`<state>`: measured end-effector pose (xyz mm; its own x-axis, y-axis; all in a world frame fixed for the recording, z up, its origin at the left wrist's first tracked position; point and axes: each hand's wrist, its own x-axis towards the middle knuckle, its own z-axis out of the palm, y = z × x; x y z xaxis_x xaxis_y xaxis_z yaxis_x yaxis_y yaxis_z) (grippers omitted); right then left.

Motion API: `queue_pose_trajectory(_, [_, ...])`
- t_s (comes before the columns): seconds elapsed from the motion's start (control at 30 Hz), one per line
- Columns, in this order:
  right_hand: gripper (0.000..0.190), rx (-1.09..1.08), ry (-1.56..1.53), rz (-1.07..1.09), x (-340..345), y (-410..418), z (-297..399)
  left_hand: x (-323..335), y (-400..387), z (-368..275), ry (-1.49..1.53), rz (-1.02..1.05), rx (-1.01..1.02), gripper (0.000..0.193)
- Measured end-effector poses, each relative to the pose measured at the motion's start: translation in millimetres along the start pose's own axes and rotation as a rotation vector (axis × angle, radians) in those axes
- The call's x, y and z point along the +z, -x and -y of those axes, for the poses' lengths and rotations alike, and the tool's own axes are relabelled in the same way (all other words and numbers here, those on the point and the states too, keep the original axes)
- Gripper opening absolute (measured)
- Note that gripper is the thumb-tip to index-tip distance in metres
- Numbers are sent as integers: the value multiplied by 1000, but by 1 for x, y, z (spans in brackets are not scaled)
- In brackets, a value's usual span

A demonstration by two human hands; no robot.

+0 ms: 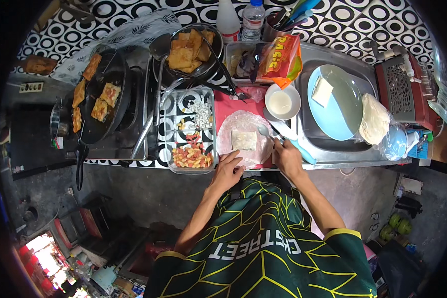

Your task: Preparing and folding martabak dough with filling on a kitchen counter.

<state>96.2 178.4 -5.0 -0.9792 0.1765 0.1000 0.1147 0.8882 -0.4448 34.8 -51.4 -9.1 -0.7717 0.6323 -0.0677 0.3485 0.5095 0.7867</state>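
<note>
A square folded pastry parcel [244,140] lies on a pale, translucent round plate or sheet [255,159] before me. My left hand [228,169] rests at its near left side, fingertips against the parcel's lower edge and holding nothing. My right hand [288,158] grips a metal spoon [263,130], whose bowl is just right of the parcel over the round surface. Beside that hand lies a knife with a light blue handle [302,152]. A white bowl of pale liquid [280,101] stands behind the knife. Red material [227,100] shows under the round surface.
Left is a divided clear container [167,149] of chopped fillings. Beyond it, a frying pan [121,111] holds browning parcels, and a bowl [218,48] holds fried ones. A two-tone blue plate [333,119] with one pale parcel sits over the sink [305,89], near bagged wrappers [374,119].
</note>
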Motion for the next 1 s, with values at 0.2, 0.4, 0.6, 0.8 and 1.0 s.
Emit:
queue_pose_trajectory(0.2, [36,47,-111,72,-43,12,3,2,0,3,5,-8,35,29])
queue_pose_trajectory(0.4, [37,25,-63,96,-19,-19,10,-2,-2,1,-18,26,47,30])
queue_pose_trajectory(0.6, [29,60,-78,230,-55,25,0,-1,0,2,11,18,-9,29])
queue_pose_trajectory(0.8, [25,114,-191,21,-69,-12,0,2,0,6,17,4,42,32])
queue_pose_trajectory(1.0, [29,25,-146,284,-38,28,-1,-2,-1,2,2,1,23,31])
